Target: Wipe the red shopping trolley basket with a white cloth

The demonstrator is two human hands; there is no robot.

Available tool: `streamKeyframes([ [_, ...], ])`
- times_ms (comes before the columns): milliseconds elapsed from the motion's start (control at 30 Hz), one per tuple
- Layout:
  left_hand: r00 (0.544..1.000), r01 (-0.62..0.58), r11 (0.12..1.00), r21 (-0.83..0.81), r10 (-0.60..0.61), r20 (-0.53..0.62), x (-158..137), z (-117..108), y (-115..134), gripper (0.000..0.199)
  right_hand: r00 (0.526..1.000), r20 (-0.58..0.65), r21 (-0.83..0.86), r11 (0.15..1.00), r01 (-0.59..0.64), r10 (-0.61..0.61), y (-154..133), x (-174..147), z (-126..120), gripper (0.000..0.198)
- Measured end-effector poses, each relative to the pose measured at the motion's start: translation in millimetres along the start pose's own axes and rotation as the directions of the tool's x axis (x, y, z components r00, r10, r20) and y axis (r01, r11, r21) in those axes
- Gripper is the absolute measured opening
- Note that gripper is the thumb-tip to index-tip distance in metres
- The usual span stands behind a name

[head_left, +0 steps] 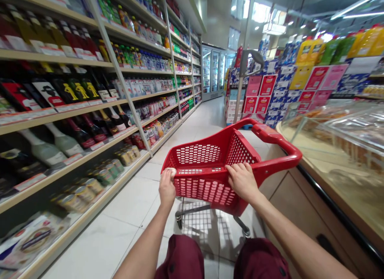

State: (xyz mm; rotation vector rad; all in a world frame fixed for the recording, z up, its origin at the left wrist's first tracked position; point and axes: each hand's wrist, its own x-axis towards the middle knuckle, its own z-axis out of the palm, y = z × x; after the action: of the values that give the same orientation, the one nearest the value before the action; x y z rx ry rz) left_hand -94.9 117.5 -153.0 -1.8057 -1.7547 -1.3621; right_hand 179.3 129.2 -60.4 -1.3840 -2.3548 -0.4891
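Observation:
A red plastic shopping cart [199, 191] with a perforated basket stands sideways in front of me, its handle to the right. At the left end of its near rim, my left hand [167, 189] is closed, pressing a small white crumpled thing [171, 172], like a cloth, against the rim corner. Further right, my right hand [243, 182] curls its fingers over the same rim, near the handle end. Holes in the basket walls show through, and no goods are visible inside it.
Shelves of bottles and cans [87, 107] line the left side. On the right stands a counter [303, 145] with clear plastic food packs [357, 131]. Stacked drink cartons [267, 91] and a metal post [240, 91] are behind the cart. Glass-door fridges [214, 69] stand at the far end.

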Motion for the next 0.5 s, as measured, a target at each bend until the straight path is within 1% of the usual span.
streamKeyframes([
  [67,1.000,-0.019,1.000,-0.011,0.019,0.017,0,7,9,0.043,1.000,-0.004,0.003,1.000,-0.025,0.025,-2,0,1,0.033],
  [133,0.993,-0.079,0.996,-0.040,0.082,0.079,-1,18,24,0.040,1.000,-0.001,0.008,1.000,-0.030,0.030,-3,0,0,0.034],
  [200,0.983,-0.123,0.990,-0.064,0.130,0.127,-2,22,32,0.038,1.000,0.011,0.017,1.000,-0.004,0.004,-1,0,-1,0.036],
  [233,0.982,-0.127,0.990,-0.068,0.136,0.134,-2,21,31,0.038,1.000,0.016,0.020,1.000,0.015,-0.015,1,-1,-2,0.037],
  [300,0.988,-0.099,0.994,-0.056,0.105,0.112,0,11,19,0.037,1.000,0.008,0.012,1.000,0.028,-0.028,7,-3,-3,0.039],
  [367,0.997,-0.043,0.998,-0.034,0.045,0.060,1,1,6,0.038,0.999,-0.037,-0.022,0.999,-0.028,0.027,15,-6,-5,0.039],
  [400,0.999,-0.020,0.999,-0.028,0.021,0.040,2,0,5,0.039,0.996,-0.063,-0.041,0.997,-0.069,0.066,20,-8,-5,0.040],
  [433,0.999,-0.010,1.000,-0.027,0.011,0.032,3,2,8,0.039,0.992,-0.083,-0.058,0.993,-0.103,0.098,24,-9,-5,0.040],
  [500,0.998,-0.035,0.998,-0.047,0.038,0.059,3,17,29,0.038,0.987,-0.095,-0.079,0.988,-0.134,0.126,31,-11,-6,0.042],
])
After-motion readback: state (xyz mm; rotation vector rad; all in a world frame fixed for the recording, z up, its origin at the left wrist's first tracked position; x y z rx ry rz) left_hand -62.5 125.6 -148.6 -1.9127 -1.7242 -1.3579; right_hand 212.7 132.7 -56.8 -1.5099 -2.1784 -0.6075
